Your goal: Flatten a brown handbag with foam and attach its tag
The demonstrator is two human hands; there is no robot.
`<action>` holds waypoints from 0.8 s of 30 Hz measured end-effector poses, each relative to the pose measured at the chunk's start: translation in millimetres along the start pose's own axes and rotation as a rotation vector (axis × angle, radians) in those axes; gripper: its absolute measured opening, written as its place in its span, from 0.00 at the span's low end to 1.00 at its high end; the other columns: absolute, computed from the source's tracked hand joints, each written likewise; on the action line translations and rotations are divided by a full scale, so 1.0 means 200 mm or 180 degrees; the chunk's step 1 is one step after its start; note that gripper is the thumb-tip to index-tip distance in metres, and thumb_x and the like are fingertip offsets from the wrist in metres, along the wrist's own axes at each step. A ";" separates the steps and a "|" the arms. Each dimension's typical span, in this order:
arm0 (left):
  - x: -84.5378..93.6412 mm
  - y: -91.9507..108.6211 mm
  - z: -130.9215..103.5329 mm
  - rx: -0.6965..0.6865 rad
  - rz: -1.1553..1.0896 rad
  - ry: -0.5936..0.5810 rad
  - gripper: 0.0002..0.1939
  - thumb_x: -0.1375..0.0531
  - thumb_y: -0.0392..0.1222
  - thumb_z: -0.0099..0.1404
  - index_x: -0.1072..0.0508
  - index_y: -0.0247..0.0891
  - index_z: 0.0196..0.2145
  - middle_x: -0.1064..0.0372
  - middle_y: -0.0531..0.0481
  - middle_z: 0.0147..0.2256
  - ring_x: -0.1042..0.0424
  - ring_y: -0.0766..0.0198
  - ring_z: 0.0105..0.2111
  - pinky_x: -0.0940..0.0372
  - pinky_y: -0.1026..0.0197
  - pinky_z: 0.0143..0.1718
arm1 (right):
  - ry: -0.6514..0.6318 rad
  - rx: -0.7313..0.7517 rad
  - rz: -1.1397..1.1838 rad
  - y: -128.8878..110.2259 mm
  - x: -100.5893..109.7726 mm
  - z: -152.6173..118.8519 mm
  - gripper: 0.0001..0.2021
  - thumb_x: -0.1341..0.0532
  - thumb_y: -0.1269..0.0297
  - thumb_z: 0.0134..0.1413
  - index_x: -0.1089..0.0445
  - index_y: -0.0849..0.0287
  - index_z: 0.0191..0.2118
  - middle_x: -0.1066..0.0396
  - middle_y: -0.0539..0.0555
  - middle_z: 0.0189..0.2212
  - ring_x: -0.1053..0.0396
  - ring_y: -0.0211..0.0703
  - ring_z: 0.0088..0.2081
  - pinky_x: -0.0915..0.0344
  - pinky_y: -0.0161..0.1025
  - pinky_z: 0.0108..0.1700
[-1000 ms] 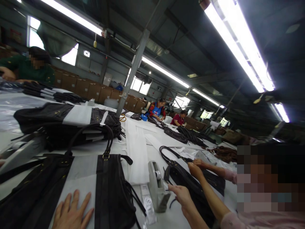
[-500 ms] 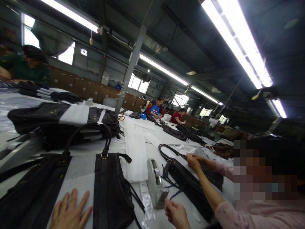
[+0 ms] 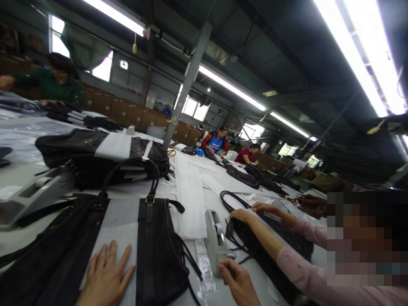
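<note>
A dark handbag (image 3: 159,255) lies in front of me with its handles up at the far side. Around its middle runs a white wrapping sheet (image 3: 121,221). My left hand (image 3: 106,272) rests flat on that sheet, fingers spread. To the right of the bag stands a grey tape dispenser (image 3: 212,231) with a roll in it. By its near end is my right hand (image 3: 239,280), thumb and fingers pinched together. Whatever is in the pinch, if anything, is too small to make out. A clear plastic strip (image 3: 207,272) lies between bag and dispenser.
A co-worker's hands (image 3: 244,216) are on another dark bag (image 3: 264,250) at the right. Stacked wrapped bags (image 3: 79,148) and a second tape dispenser (image 3: 38,195) are at the left. White sheets (image 3: 191,204) lie mid-table; a post (image 3: 188,80) rises behind them.
The view has turned, so everything sits further right. My right hand now overlaps the dispenser's near end, still pinched. The co-worker's nearer hand has shifted left along their bag.
</note>
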State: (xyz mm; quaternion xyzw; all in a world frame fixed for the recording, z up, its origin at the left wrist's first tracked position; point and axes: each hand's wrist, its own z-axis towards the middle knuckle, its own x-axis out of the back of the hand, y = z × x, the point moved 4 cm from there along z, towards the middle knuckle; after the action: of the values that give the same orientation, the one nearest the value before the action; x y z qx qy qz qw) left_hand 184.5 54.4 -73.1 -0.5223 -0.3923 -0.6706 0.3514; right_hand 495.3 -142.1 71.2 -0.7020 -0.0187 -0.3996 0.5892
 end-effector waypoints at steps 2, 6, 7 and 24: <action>0.03 0.01 0.00 0.0030 -0.0089 -0.0040 0.27 0.49 0.52 0.63 0.38 0.50 0.59 0.45 0.34 0.61 0.51 0.35 0.62 0.57 0.39 0.59 | -0.0458 0.0352 -0.0338 -0.18 -0.06 0.02 0.16 0.42 0.49 0.52 0.30 0.58 0.28 0.35 0.49 0.22 0.38 0.39 0.27 0.40 0.35 0.31; 0.11 0.02 -0.01 0.0058 -0.0302 0.0052 0.27 0.49 0.52 0.63 0.38 0.48 0.60 0.46 0.35 0.61 0.53 0.37 0.63 0.57 0.39 0.59 | -0.1401 0.0864 -0.0693 -0.49 -0.24 0.09 0.10 0.42 0.59 0.55 0.28 0.57 0.29 0.30 0.49 0.26 0.34 0.40 0.32 0.39 0.35 0.37; 0.12 0.03 -0.01 0.0061 -0.0364 0.0075 0.27 0.49 0.52 0.64 0.38 0.48 0.60 0.46 0.35 0.62 0.53 0.37 0.63 0.57 0.39 0.60 | -0.1635 0.0974 -0.0759 -0.55 -0.30 0.11 0.08 0.42 0.62 0.55 0.27 0.56 0.29 0.29 0.49 0.27 0.33 0.40 0.32 0.39 0.35 0.38; 0.14 -0.02 0.06 0.0048 -0.1197 -0.0361 0.31 0.46 0.57 0.63 0.41 0.48 0.61 0.53 0.30 0.63 0.58 0.30 0.63 0.55 0.28 0.57 | -0.3222 0.3312 -0.3434 -1.09 -1.25 0.69 0.11 0.43 0.71 0.51 0.24 0.52 0.35 0.24 0.49 0.30 0.29 0.40 0.33 0.42 0.34 0.34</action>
State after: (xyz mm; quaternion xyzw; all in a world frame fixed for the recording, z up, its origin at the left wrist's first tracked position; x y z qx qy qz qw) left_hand 180.6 65.0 -44.0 -0.4742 -0.5072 -0.6910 0.2012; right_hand 290.9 150.9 104.3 -0.3346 -0.7806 -0.2060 0.4862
